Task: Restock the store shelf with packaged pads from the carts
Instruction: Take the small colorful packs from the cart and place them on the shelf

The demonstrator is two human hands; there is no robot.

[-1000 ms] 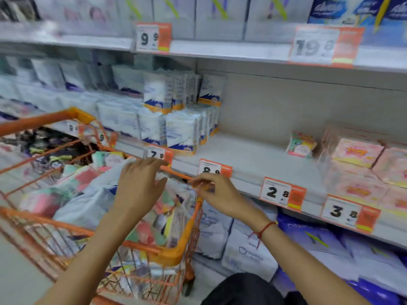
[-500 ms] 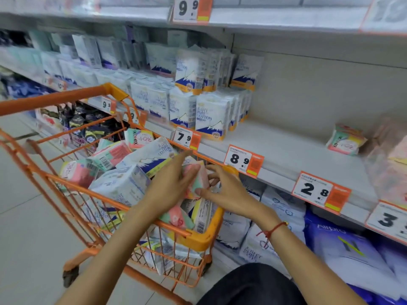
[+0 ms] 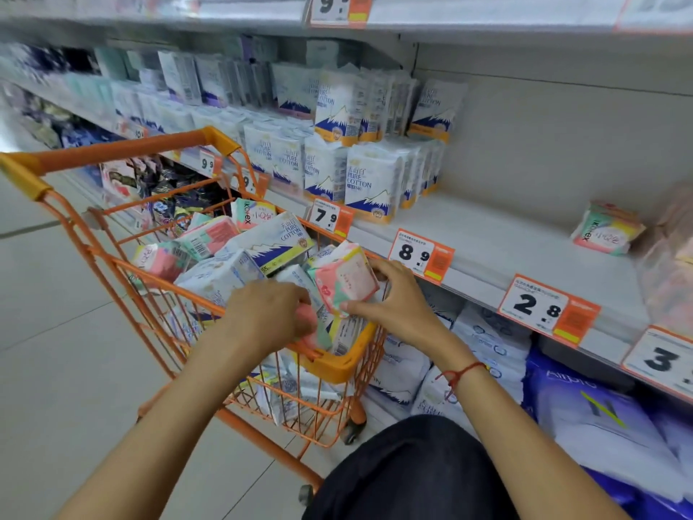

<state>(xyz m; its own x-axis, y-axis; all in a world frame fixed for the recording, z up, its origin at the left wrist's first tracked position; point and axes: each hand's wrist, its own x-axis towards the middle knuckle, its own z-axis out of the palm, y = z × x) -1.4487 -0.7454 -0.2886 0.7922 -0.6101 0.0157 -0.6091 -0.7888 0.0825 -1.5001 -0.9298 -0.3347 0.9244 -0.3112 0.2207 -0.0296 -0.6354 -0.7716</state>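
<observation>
An orange wire cart (image 3: pixel 339 365) stands against the shelf, filled with pink-and-green pad packs and white Pure Cotton packs (image 3: pixel 275 240). My right hand (image 3: pixel 397 298) grips a pink-and-green pad pack (image 3: pixel 347 279), lifted just above the cart's near corner. My left hand (image 3: pixel 268 313) reaches into the cart beside it, fingers closed around another pink-and-green pack (image 3: pixel 315 326) that is mostly hidden. The middle shelf (image 3: pixel 483 242) has a bare stretch above the 8.9 and 2.8 price tags, with one matching pad pack (image 3: pixel 605 230) lying at its right end.
White Pure Cotton packs (image 3: pixel 371 182) are stacked on the shelf left of the bare stretch. Pink packs (image 3: pixel 671 257) fill the far right. Large white and purple bags (image 3: pixel 585 414) sit on the bottom shelf. Grey tiled floor lies to the left.
The view has dipped lower and nearer the cart. My right hand has raised the pink-and-green pack higher out of the cart, and my left hand has dropped onto another pack inside.
</observation>
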